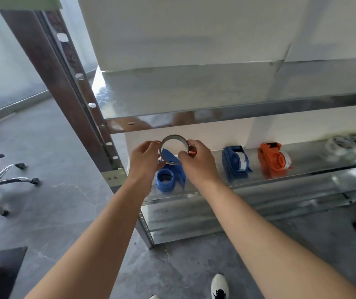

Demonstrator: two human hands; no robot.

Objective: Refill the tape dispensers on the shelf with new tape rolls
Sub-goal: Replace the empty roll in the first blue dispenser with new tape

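The left hand (144, 157) and right hand (197, 161) pinch opposite edges of a thin grey ring-shaped tape roll (174, 137). Just below them, a bright blue plastic dispenser (166, 178) sits on the shiny metal shelf (280, 183). A dark blue plastic dispenser (235, 164) and an orange plastic dispenser (273, 159) stand right of the right hand.

both my arms reached forward; left hand (144, 161) and right hand (196, 164), close together, pinched one tape ring (174, 137).
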